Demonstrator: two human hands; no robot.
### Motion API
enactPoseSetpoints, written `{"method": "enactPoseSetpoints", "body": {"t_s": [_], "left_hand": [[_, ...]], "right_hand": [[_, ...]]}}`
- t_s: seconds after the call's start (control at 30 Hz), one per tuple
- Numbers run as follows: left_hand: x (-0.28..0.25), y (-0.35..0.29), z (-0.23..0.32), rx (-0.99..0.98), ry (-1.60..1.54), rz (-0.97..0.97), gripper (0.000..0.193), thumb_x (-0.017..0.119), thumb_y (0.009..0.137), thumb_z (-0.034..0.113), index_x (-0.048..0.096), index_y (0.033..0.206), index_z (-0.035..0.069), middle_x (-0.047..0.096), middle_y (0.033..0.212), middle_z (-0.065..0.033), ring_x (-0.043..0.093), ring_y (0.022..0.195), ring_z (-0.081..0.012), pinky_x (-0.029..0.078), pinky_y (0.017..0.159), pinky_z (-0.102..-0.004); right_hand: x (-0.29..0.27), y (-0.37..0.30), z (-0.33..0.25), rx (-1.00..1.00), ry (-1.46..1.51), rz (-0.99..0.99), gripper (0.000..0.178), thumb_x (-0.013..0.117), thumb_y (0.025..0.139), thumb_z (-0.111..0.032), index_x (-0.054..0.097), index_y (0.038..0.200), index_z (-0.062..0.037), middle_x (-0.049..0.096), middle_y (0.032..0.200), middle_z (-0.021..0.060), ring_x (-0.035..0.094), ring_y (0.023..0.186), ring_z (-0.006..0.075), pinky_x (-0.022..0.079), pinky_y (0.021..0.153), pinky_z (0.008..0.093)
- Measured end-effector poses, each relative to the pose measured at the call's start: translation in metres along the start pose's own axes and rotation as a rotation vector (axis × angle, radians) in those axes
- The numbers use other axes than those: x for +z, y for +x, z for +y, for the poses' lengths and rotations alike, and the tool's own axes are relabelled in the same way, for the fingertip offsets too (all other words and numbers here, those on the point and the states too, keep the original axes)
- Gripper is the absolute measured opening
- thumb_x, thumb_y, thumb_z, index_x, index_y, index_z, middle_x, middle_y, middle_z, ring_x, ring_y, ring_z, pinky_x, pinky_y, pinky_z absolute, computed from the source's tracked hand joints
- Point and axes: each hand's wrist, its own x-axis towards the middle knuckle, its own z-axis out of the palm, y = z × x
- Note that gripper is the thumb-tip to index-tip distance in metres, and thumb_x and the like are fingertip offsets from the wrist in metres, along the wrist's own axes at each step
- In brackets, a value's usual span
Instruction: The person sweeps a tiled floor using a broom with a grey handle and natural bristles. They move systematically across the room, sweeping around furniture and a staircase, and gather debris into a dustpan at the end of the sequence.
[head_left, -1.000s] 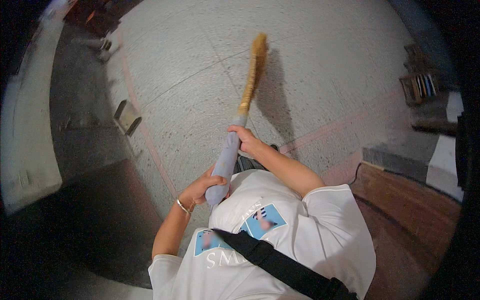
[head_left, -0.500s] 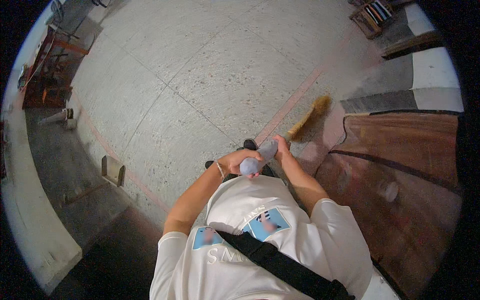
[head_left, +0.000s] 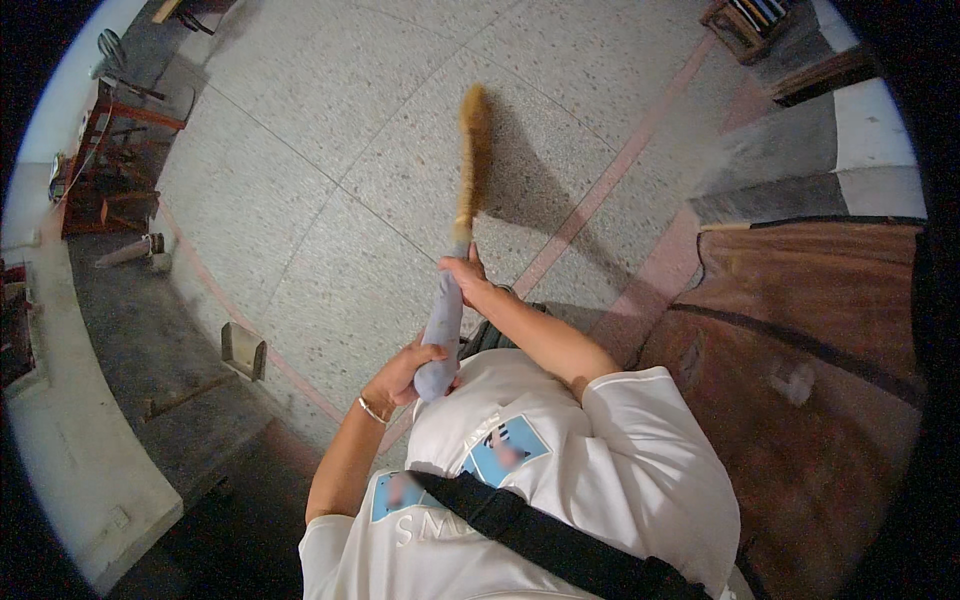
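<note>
A broom (head_left: 470, 160) with yellowish-brown bristles points away from me over the speckled floor, its handle wrapped in pale grey-lilac cloth. My left hand (head_left: 405, 368) is closed round the thick wrapped end of the handle, close to my belly. Farther along, where the wrapping meets the bristle part, my right hand (head_left: 466, 274) grips the handle. The bristles cast a shadow to their right; whether the tip touches the floor I cannot tell. A thin bracelet (head_left: 373, 410) circles my left wrist.
A dustpan-like metal piece (head_left: 243, 351) stands at the left, by a grey step. Reddish wooden furniture (head_left: 120, 150) is at the far left. Brown sheeting (head_left: 800, 300) covers the right side, below grey and white blocks (head_left: 800, 150). A small crate (head_left: 738, 30) sits far right.
The broom head has swung from the right to straight ahead of me. My right hand moved left and forward with it, while my left hand shifted left and closer to my body.
</note>
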Motion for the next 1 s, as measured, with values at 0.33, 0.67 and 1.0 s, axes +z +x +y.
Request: {"method": "enactPoseSetpoints", "body": {"t_s": [0.33, 0.67, 1.0], "left_hand": [[0.041, 0.043, 0.029, -0.084, 0.128, -0.177, 0.06, 0.062, 0.072, 0.024, 0.032, 0.121, 0.006, 0.049, 0.098, -0.0127, 0.054, 0.082, -0.024, 0.049, 0.071, -0.0365], [0.095, 0.18, 0.077, -0.523, 0.217, -0.314, 0.042, 0.059, 0.079, 0.029, 0.044, 0.105, 0.0, 0.055, 0.087, -0.0156, 0.059, 0.074, -0.0272, 0.054, 0.064, -0.0397], [0.018, 0.174, 0.151, -0.5, 0.125, -0.201, 0.027, 0.059, 0.077, 0.023, 0.053, 0.092, 0.002, 0.058, 0.077, -0.011, 0.058, 0.065, -0.0213, 0.051, 0.056, -0.035]], "right_hand": [[-0.068, -0.018, -0.07, 0.114, 0.243, 0.02, 0.039, 0.064, 0.063, -0.01, 0.043, 0.095, -0.0026, 0.051, 0.079, 0.0114, 0.054, 0.061, 0.0246, 0.048, 0.051, 0.0397], [-0.169, -0.011, -0.12, -0.117, 0.215, 0.444, 0.046, 0.063, 0.063, -0.012, 0.043, 0.104, -0.0051, 0.05, 0.084, 0.0112, 0.054, 0.074, 0.0287, 0.046, 0.061, 0.0468], [-0.07, 0.075, -0.113, -0.004, 0.185, 0.298, 0.039, 0.063, 0.062, -0.013, 0.05, 0.097, -0.004, 0.051, 0.083, 0.0113, 0.053, 0.075, 0.0235, 0.046, 0.056, 0.0396]]}}
